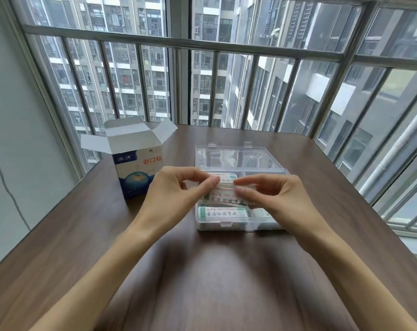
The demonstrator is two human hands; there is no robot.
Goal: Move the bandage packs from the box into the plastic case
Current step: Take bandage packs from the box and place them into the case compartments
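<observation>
A blue and white cardboard box [137, 168] stands on the table at the left with its top flaps open. To its right lies a clear plastic case [236, 224], its lid [236, 155] folded back flat. Over the case's left half, my left hand [176, 189] and my right hand [272, 194] pinch a white bandage pack [225, 187] between thumbs and fingertips, one at each end. More white packs with green print [223, 213] lie in the case's front left compartment. What is inside the box is hidden.
The dark wooden table [202, 271] runs up to a window with metal bars [178, 44] at the back and right. A white wall borders the left side, with a thin cable [4, 182] hanging on it.
</observation>
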